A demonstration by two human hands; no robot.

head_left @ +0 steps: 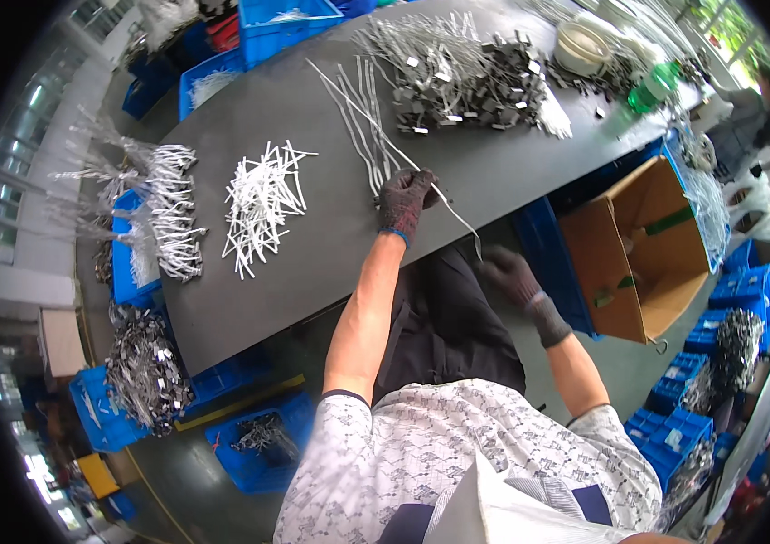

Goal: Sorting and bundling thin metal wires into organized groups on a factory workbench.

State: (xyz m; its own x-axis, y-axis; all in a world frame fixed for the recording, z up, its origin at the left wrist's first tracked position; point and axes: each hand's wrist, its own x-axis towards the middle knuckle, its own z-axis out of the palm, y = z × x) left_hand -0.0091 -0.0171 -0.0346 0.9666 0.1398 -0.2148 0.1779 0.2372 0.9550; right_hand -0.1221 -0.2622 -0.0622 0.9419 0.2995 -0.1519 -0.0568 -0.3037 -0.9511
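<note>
The left hand (406,205), in a dark knit glove, is over the grey tabletop (240,118) near its front edge, fingers closed around a thin pale cable (401,154). From that hand, the cable runs toward 11 o'clock across the tabletop and toward 4 o'clock, past the front edge, where its end hangs over the person's lap. The right hand (509,275), also gloved, is at 4 o'clock from the left, just beside that end; it is blurred, and whether its fingers grasp the cable or are released cannot be told.

Taking the left hand as the clock's centre, several loose strands (370,136) lie at 11 o'clock, next to the held cable. A large heap of cables with dark connectors (484,86) is at 1 o'clock, and a green bottle (653,88) lies tilted at 2 o'clock, well apart. At 9 o'clock is a pile of short white tubes (262,210), and beyond it, at the tabletop's edge, white-ended bundles (176,213). An open cardboard box (602,263) is at 3 o'clock, off the tabletop, beside a blue crate wall (543,240).
</note>
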